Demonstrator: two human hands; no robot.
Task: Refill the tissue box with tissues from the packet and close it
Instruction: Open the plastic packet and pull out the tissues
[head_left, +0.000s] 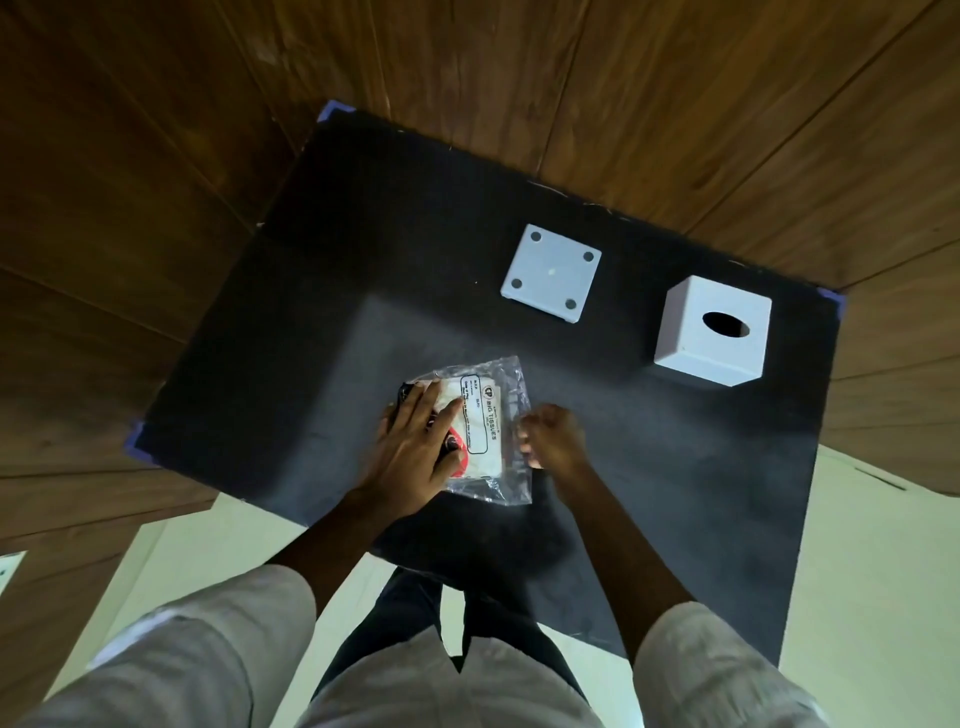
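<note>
A clear plastic packet of white tissues (491, 415), with a printed label, lies flat near the front middle of the black table. My left hand (415, 447) rests flat on the packet's left half, fingers spread. My right hand (553, 436) pinches the packet's right edge with curled fingers. The white cube tissue box (711, 332) stands at the right, its oval slot dark and facing up. Its separate white square base plate (551, 273), with round pads at the corners, lies to the left of the box.
The black table (291, 322) has blue tape at its corners and is surrounded by wooden panelling. Pale floor shows below its front edge, by my legs.
</note>
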